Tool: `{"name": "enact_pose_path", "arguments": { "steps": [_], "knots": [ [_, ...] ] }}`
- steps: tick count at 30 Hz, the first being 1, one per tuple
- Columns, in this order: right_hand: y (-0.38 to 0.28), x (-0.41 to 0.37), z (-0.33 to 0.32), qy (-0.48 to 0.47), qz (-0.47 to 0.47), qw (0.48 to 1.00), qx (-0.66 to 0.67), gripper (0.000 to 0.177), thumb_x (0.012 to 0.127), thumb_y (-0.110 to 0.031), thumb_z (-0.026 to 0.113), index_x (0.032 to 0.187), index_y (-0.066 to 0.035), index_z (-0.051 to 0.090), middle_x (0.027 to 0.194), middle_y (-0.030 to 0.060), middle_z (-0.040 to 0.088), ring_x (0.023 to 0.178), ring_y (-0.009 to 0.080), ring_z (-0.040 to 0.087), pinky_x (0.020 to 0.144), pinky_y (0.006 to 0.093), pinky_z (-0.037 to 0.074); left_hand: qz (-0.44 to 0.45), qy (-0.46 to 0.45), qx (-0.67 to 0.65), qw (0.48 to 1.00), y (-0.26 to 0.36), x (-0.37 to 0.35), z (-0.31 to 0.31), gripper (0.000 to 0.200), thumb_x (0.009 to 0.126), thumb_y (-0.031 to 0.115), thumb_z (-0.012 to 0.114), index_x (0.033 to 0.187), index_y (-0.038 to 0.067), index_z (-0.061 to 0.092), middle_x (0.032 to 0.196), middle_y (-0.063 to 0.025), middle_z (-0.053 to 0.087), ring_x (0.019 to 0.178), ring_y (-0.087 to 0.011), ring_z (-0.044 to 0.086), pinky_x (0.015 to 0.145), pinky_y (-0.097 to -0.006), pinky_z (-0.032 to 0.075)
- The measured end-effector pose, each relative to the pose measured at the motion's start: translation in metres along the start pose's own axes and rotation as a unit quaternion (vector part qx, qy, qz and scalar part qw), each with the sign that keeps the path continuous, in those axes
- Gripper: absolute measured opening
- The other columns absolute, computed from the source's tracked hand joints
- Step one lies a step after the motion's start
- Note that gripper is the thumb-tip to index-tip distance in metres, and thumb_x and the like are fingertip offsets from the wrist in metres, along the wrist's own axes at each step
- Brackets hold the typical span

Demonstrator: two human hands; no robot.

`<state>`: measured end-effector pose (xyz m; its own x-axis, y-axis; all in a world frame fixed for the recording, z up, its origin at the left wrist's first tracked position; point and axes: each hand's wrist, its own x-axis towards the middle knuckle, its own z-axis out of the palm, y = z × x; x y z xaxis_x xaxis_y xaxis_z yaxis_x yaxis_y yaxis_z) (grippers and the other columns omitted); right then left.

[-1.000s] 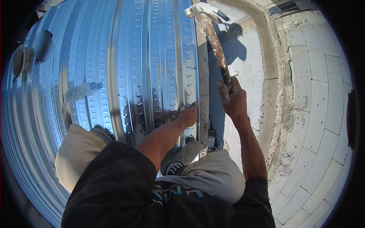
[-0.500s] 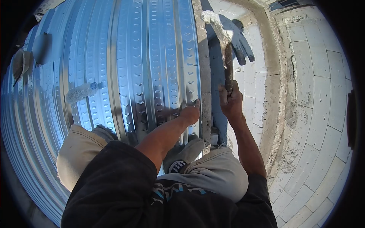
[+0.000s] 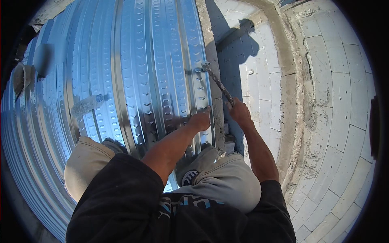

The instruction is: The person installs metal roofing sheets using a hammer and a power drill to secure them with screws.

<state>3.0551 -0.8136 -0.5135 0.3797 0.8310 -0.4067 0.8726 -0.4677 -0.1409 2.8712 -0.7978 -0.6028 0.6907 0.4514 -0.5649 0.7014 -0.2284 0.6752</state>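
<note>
My right hand [image 3: 240,111] is wrapped round the lower handle of a claw hammer [image 3: 219,84]. The hammer slants up and left, its cement-crusted head [image 3: 205,67] right at the edge of the ribbed metal decking sheet [image 3: 139,52]. On the same sheet, close to that edge, my left hand [image 3: 200,120] rests with one finger stretched forward and its other fingers mostly hidden. The hammer head is a short way ahead of this hand.
A clear plastic bottle [image 3: 86,105] lies on the decking to the left. Along the sheet's right edge runs a concrete ledge [image 3: 217,117], with a shadowed gap beyond it. A pale block wall [image 3: 330,93] fills the right side. My shoe [image 3: 200,162] is on the sheet.
The hammer has swung down from a raised position near the camera to the sheet's edge, and my right hand has come slightly left and down. My left hand has stayed in place.
</note>
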Motion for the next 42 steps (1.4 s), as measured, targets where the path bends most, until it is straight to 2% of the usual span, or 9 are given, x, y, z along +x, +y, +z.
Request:
{"name": "enact_pose_path", "arguments": {
  "steps": [3,6,8,17,27,32,36,39,42],
  "knots": [
    [-0.023,-0.039,-0.037,-0.044,0.039,0.991,0.124,0.038,0.09,-0.038,0.065,0.093,-0.001,0.058,0.078,0.0209,0.067,0.073,0.0356,0.067,0.066,0.0419,0.05,0.002,0.013,-0.096,0.995,-0.008,-0.015,-0.003,0.065,0.087,0.022,0.055,0.143,-0.004,0.033,0.106,-0.0303,0.065,0.103,-0.0417,0.064,0.09,-0.0465,0.05],
    [-0.023,-0.091,-0.061,-0.122,0.076,0.959,0.246,0.035,0.087,-0.032,0.071,0.095,0.001,0.062,0.076,0.0125,0.065,0.069,0.0184,0.062,0.066,0.0315,0.048,-0.042,0.015,-0.434,0.9,0.028,-0.057,-0.012,0.061,0.094,0.046,0.047,0.133,-0.001,0.045,0.077,-0.0112,0.056,0.068,-0.0239,0.056,0.063,-0.0385,0.047],
    [-0.038,-0.127,-0.083,-0.146,0.071,0.922,0.351,0.036,0.085,-0.029,0.074,0.1,0.002,0.063,0.076,0.0077,0.063,0.069,0.0119,0.057,0.065,0.0283,0.046,-0.101,-0.02,-0.582,0.807,0.07,-0.1,-0.034,0.069,0.097,0.066,0.032,0.116,0.004,0.055,0.062,0.0037,0.034,0.049,-0.0081,0.032,0.045,-0.0274,0.03],
    [-0.073,-0.253,-0.195,-0.287,0.076,0.865,0.405,0.024,0.083,-0.017,0.073,0.097,0.0,0.064,0.068,-0.0031,0.058,0.052,0.0036,0.048,0.045,0.0231,0.037,-0.227,-0.08,-0.732,0.637,0.207,-0.269,-0.074,0.057,0.095,0.066,0.028,0.087,0.014,0.05,0.059,0.0046,0.035,0.048,-0.0084,0.028,0.047,-0.0277,0.026],
    [-0.187,-0.321,-0.266,-0.33,0.063,0.87,0.362,0.014,0.081,-0.011,0.068,0.087,0.0,0.063,0.057,0.003,0.056,0.043,0.0077,0.05,0.039,0.026,0.038,-0.244,-0.034,-0.691,0.68,0.201,-0.388,-0.111,0.065,0.097,0.063,0.022,0.089,0.013,0.061,0.058,0.0017,0.04,0.05,-0.0108,0.037,0.048,-0.0316,0.037],
    [-0.282,-0.35,-0.272,-0.365,0.098,0.856,0.354,0.009,0.081,-0.007,0.063,0.085,0.0,0.058,0.057,0.0018,0.053,0.043,0.0098,0.051,0.039,0.0269,0.04,-0.177,0.028,-0.7,0.692,0.154,-0.46,-0.144,0.045,0.098,0.046,0.038,0.095,0.007,0.062,0.069,-0.0027,0.049,0.053,-0.0154,0.048,0.051,-0.0369,0.044],
    [-0.372,-0.385,-0.298,-0.404,0.108,0.829,0.372,0.017,0.083,-0.01,0.066,0.095,-0.001,0.057,0.06,-0.0003,0.05,0.043,0.0089,0.048,0.039,0.0261,0.039,-0.049,0.132,-0.569,0.81,0.12,-0.549,-0.19,0.038,0.103,0.034,0.034,0.099,0.005,0.059,0.082,-0.0046,0.051,0.069,-0.013,0.051,0.059,-0.0333,0.045],
    [-0.425,-0.409,-0.32,-0.426,0.09,0.81,0.393,0.022,0.085,-0.01,0.066,0.102,-0.002,0.058,0.061,-0.0009,0.049,0.043,0.0082,0.046,0.039,0.0257,0.038,-0.137,0.11,-0.7,0.692,0.098,-0.614,-0.246,0.033,0.102,0.032,0.041,0.102,0.004,0.059,0.073,-0.0028,0.049,0.056,-0.011,0.048,0.056,-0.0308,0.045],
    [-0.47,-0.404,-0.338,-0.425,0.042,0.828,0.362,0.026,0.086,-0.011,0.066,0.109,-0.001,0.057,0.061,-0.0013,0.048,0.044,0.0075,0.045,0.039,0.0255,0.038,-0.13,0.15,-0.69,0.696,0.053,-0.657,-0.252,0.031,0.099,0.03,0.044,0.102,0.003,0.059,0.079,-0.0026,0.052,0.064,-0.0119,0.051,0.06,-0.0297,0.048]
  ]
}}
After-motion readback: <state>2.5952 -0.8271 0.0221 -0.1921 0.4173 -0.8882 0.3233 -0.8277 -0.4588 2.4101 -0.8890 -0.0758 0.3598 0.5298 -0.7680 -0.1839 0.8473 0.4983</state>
